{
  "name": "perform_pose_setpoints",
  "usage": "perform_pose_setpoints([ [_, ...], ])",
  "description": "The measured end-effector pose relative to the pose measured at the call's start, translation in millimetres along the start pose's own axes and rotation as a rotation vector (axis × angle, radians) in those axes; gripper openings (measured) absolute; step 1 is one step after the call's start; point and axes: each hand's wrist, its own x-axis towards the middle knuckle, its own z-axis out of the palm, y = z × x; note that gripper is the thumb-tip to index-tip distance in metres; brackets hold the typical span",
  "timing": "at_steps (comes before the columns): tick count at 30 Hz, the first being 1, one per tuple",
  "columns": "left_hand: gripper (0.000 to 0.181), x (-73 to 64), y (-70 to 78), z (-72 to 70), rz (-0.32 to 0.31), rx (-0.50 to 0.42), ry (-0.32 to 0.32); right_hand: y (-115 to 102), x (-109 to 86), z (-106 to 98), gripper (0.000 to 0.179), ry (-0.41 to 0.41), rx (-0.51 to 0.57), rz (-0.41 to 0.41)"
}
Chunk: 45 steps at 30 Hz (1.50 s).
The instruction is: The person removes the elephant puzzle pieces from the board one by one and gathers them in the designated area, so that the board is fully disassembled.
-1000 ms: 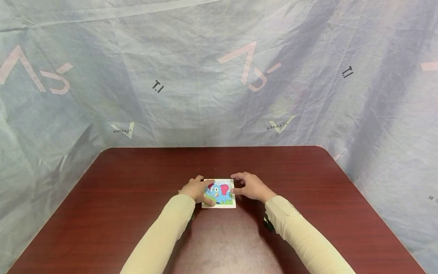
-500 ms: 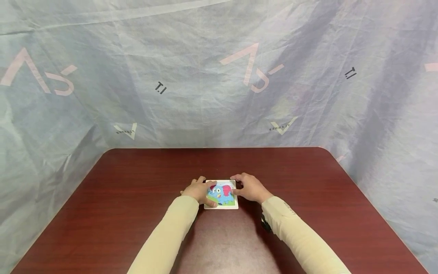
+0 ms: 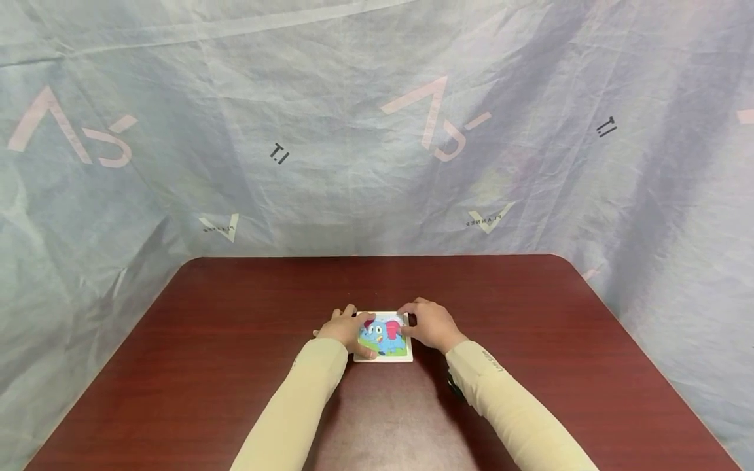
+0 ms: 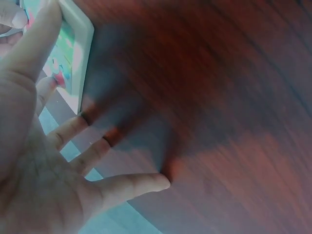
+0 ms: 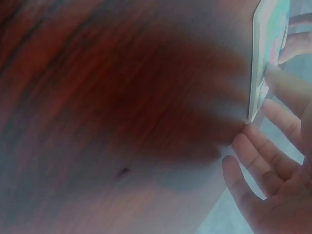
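A small square picture puzzle point(image 3: 389, 347) with a blue, pink-eared elephant lies in its pale frame at the middle of the table. My left hand point(image 3: 341, 332) rests along its left side, thumb on the near left corner and index finger on the far left part. Its other fingers spread out straight, with tips down at the table in the left wrist view. From the right, my right hand point(image 3: 434, 324) touches the picture near the far right corner with thumb and index finger. In the right wrist view its remaining fingers point(image 5: 265, 161) are loosely bent beside the frame.
The dark red wooden table point(image 3: 247, 294) has rounded far corners. A grey printed cloth point(image 3: 353, 131) hangs behind it and at both sides. Both forearms, in cream sleeves point(image 3: 294, 405), reach in from the near edge.
My right hand has shifted slightly left, so its thumb and index finger lie farther over the picture. My left hand keeps its place on the puzzle. The head view has shifted a little.
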Motion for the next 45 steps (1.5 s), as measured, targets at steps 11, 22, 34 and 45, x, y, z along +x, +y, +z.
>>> perform_pose_setpoints([
  [11, 0.08, -1.2, -2.0, 1.0, -0.013, -0.002, -0.007, -2.0, 0.0, 1.9, 0.032, 0.023, -0.036, -0.03],
  [22, 0.082, 0.2, -3.7, 2.5, -0.015, -0.004, -0.021, -0.4, 1.3, 2.9, 0.027, 0.053, -0.048, -0.06],
  [34, 0.081, -3.4, 0.6, 0.2, -0.022, -0.025, -0.004, -0.3, 5.8, -0.4, 0.029, 0.041, 0.048, 0.036],
  [45, 0.08, -8.4, 3.1, -3.0, -0.026, -0.046, 0.002, -4.7, 6.4, -5.1, 0.027, 0.026, 0.04, 0.092],
])
